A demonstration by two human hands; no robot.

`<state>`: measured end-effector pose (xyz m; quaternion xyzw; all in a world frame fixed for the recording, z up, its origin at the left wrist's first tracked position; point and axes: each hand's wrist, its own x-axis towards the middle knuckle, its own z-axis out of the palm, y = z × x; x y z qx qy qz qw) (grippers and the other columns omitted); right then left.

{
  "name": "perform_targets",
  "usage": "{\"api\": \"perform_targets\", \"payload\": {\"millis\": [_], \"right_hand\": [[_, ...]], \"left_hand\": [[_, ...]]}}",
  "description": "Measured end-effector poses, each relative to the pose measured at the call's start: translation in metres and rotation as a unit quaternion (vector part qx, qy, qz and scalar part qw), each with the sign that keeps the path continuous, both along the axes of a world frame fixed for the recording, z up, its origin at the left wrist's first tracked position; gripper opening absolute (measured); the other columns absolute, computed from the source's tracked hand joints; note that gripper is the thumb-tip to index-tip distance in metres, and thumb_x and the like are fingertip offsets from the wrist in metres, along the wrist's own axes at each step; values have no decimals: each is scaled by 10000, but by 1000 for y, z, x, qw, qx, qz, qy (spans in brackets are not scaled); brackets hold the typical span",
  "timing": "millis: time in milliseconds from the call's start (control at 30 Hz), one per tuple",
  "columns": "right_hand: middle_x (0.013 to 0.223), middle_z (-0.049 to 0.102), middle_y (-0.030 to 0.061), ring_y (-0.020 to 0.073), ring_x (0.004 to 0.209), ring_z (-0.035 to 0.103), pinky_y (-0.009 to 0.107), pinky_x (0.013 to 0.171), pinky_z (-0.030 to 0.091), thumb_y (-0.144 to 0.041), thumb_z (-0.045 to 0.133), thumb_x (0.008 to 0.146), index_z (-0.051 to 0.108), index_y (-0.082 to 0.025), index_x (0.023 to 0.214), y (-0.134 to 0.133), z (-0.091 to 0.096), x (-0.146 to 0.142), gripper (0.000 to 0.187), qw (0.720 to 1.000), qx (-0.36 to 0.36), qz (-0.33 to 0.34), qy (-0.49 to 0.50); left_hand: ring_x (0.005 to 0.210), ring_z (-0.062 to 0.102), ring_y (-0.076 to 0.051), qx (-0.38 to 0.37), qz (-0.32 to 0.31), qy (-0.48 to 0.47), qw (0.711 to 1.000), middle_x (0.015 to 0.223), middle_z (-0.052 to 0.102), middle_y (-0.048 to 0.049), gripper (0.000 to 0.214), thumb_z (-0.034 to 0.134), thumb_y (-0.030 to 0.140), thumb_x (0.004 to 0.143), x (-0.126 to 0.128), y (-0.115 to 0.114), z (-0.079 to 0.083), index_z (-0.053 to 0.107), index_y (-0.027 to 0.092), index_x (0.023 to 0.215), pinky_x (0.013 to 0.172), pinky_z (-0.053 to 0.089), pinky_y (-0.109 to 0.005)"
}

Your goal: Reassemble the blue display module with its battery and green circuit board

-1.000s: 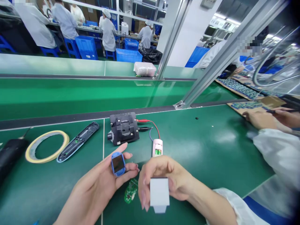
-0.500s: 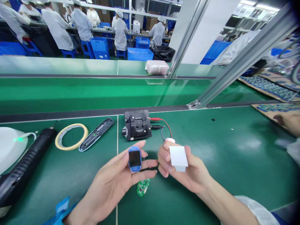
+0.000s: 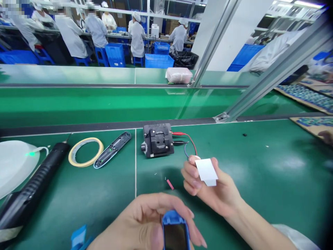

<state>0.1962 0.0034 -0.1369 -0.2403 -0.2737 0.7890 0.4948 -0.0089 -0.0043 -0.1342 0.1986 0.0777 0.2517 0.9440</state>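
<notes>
My left hand (image 3: pixel 145 225) is closed round a small blue watch body with a dark screen (image 3: pixel 174 232), held close under the camera at the bottom edge. To its right, my right hand (image 3: pixel 215 189) pinches a small white rectangular piece (image 3: pixel 206 171) above the green mat. A black test fixture (image 3: pixel 158 139) with red and black clip leads (image 3: pixel 185 139) sits just beyond both hands. A tiny pink sliver (image 3: pixel 170 184) lies on the mat between them.
On the left lie a yellow tape ring (image 3: pixel 85 156), a long dark casing (image 3: pixel 113 149), a black electric screwdriver (image 3: pixel 31 187) and a white round unit (image 3: pixel 14 166). The conveyor belt (image 3: pixel 104 104) runs behind. Another person's hand (image 3: pixel 326 136) shows at the right edge.
My left hand has pulled the blue watch body down and nearer to the camera, hiding the green circuit board. My right hand stays put, its white piece tilted slightly.
</notes>
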Motion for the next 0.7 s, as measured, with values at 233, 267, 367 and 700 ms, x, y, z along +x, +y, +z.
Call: {"api": "perform_targets", "payload": {"millis": [233,267,367,700], "right_hand": [[738,503,6,116,574,423,263,599,478,-540,698,823,673,-226,929,0,2,-1,332,997,-17,-36,-62],[738,508,5,116,575,426,264,600,481,-538,701,822,674,-226,926,0,2,-1,329,997,-18,-37,-63],[748,528,10,115,588,451,257,611,486,-510,691,843,683,-215,938,0,2,-1,310,998,-11,-36,-54],[849,621,31,121,680,562,248,676,497,-478,685,868,697,-200,1039,-2,-3,-4,327,989,8,-68,-130]], "left_hand": [[734,693,-174,6,102,-2,995,1056,682,-52,298,654,345,858,3,4,-20,669,248,1140,684,558,-272],[743,689,-177,1,119,8,993,1067,678,-53,295,637,329,871,3,5,-22,662,253,1155,688,560,-278],[765,678,-181,-8,145,32,989,1067,676,-60,289,615,309,886,5,8,-25,659,254,1166,676,558,-272],[864,670,-202,1,174,115,978,1123,661,-73,296,659,336,860,6,8,-27,664,258,1145,707,551,-275]]}}
